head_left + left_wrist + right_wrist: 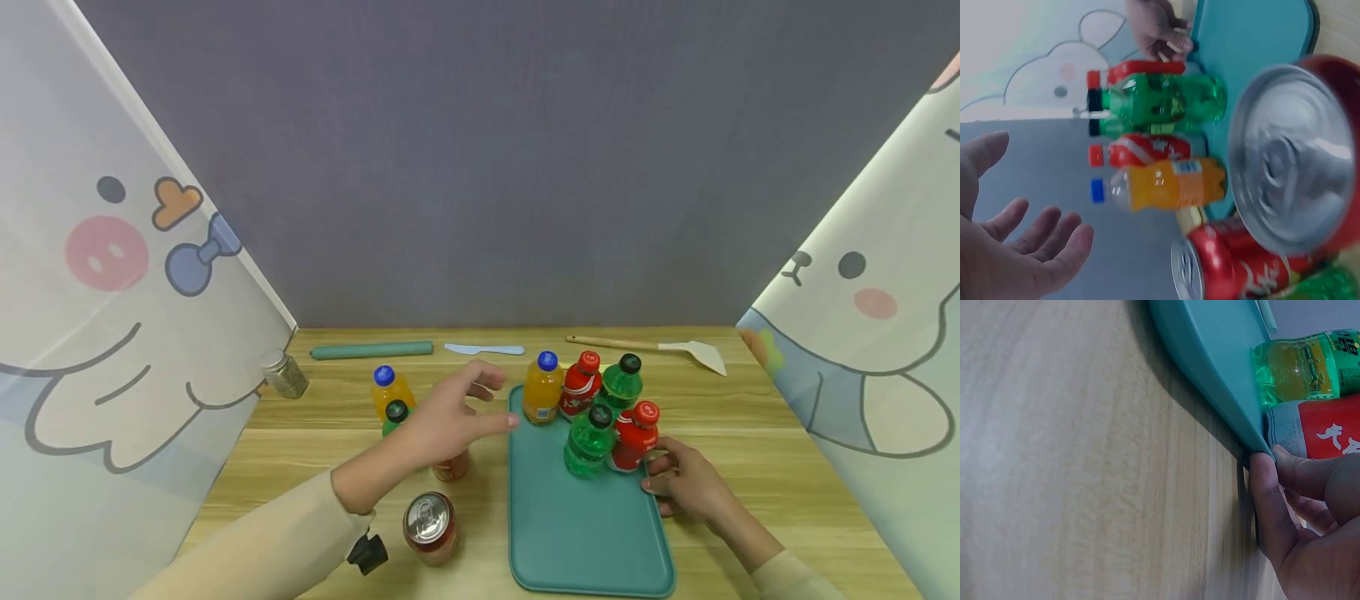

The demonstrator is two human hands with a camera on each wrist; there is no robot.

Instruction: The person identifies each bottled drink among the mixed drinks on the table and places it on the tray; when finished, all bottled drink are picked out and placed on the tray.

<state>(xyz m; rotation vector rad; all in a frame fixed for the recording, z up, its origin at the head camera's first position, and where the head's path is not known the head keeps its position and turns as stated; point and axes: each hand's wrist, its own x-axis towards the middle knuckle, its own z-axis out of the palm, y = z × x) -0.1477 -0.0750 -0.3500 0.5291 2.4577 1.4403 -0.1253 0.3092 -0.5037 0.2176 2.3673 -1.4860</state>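
My right hand (690,479) pinches the right rim of a teal tray (585,533) between thumb and fingers; the right wrist view shows the grip closely. Grouped at the tray's far end stand an orange drink bottle (543,393), red-labelled bottles (634,437) and green bottles (588,446). Left of the tray, my left hand (450,417) hovers with fingers loosely spread, holding nothing. Below its wrist is a soda can (430,525). A second red can (1219,259) stands partly behind that hand, near another orange bottle (392,392) and a green bottle (395,412).
Along the table's back edge lie a teal rod (372,350), a pale blue knife (483,349) and a spatula (645,343) with a wooden handle. A glass shaker jar (284,373) stands at the far left. Grey and cartoon-printed panels enclose the table.
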